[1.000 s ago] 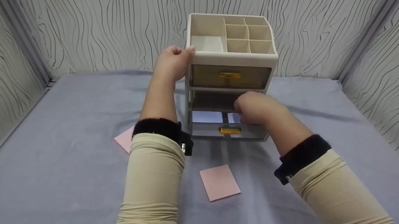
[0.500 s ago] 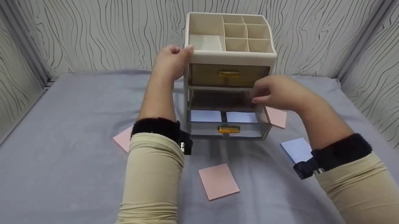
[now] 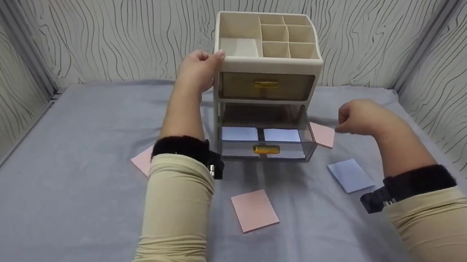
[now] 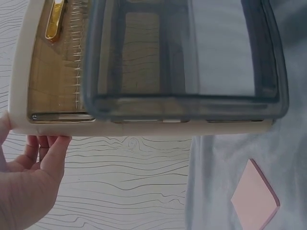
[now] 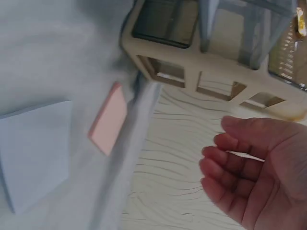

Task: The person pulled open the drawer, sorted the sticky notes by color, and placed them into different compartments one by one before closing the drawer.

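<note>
A cream desk organizer (image 3: 270, 67) with drawers stands at the middle back. Its top left corner is held by my left hand (image 3: 198, 72), thumb on the front rim and fingers against the side wall, as the left wrist view shows. Below the amber top drawer (image 3: 242, 86), the clear middle drawer (image 3: 236, 152) is pulled out. Two light blue sticky note pads (image 3: 282, 135) lie in it, either side of a dark divider. To the right of the drawer, my right hand (image 3: 365, 117) hovers with loosely curled fingers and nothing in them, beside a pink sticky note pad (image 3: 323, 134).
Another pink pad (image 3: 255, 210) lies in front of the organizer, and a third pink pad (image 3: 141, 160) sits partly behind my left forearm. On the right a blue pad (image 3: 350, 175) rests on the grey cloth (image 3: 69, 204). Patterned walls (image 3: 136, 27) stand behind and at both sides.
My right hand has come out of the middle drawer and moved right, uncovering the right blue pad inside and the pads on the cloth. My left hand keeps its hold on the organizer.
</note>
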The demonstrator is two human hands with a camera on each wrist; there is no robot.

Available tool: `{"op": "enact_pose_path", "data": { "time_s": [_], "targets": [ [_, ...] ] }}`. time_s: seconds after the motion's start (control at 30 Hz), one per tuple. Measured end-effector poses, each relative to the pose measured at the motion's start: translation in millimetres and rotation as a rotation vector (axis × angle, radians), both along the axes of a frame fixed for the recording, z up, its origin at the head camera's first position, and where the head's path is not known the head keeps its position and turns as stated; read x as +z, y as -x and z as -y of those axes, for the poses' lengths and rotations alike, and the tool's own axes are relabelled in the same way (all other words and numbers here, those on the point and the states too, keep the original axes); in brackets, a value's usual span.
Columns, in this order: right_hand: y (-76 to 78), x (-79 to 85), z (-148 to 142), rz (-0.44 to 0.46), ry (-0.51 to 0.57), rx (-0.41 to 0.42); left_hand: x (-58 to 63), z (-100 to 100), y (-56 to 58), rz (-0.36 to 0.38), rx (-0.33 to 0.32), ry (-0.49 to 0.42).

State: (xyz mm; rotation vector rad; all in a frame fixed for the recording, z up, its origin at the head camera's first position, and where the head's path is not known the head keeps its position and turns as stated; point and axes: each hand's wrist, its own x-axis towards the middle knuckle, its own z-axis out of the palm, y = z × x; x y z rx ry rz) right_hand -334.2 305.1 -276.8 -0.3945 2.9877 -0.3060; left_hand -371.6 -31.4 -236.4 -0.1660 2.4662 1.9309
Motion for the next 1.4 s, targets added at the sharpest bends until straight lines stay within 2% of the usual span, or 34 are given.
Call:
{"op": "enact_pose_path", "data": {
  "time_s": [0.2, 0.4, 0.6, 0.77, 0.87, 1.07, 1.23, 1.4],
  "targets": [
    [-4.0, -20.4, -16.4, 0.219, -0.032, -0.129, 0.1, 0.8, -0.8, 0.0, -0.001, -0.024],
    [-5.3, -45.9, -31.8, 0.327, -0.025, -0.232, -0.4, 0.2, -0.6, 0.01, 0.002, -0.019],
    [-7.0, -65.9, -39.3, 0.374, -0.109, -0.218, -0.1, -0.5, -0.4, 0.01, -0.003, 0.0],
    [-11.5, -75.6, -43.8, 0.405, -0.096, -0.301, 1.9, -1.6, -1.2, 0.009, -0.015, -0.025],
    [-13.8, -78.8, -45.6, 0.411, -0.091, -0.332, 2.9, -2.1, -2.0, 0.012, -0.025, -0.039],
    [-15.1, -84.1, -49.0, 0.401, -0.062, -0.34, 3.6, -2.6, -2.8, 0.008, -0.037, -0.041],
    [-14.9, -86.4, -50.1, 0.436, -0.043, -0.363, 3.7, -2.3, -2.7, 0.006, -0.034, -0.031],
    [-16.0, -85.8, -49.1, 0.415, -0.041, -0.336, 3.1, -2.1, -1.8, 0.007, -0.034, -0.023]
  ]
}}
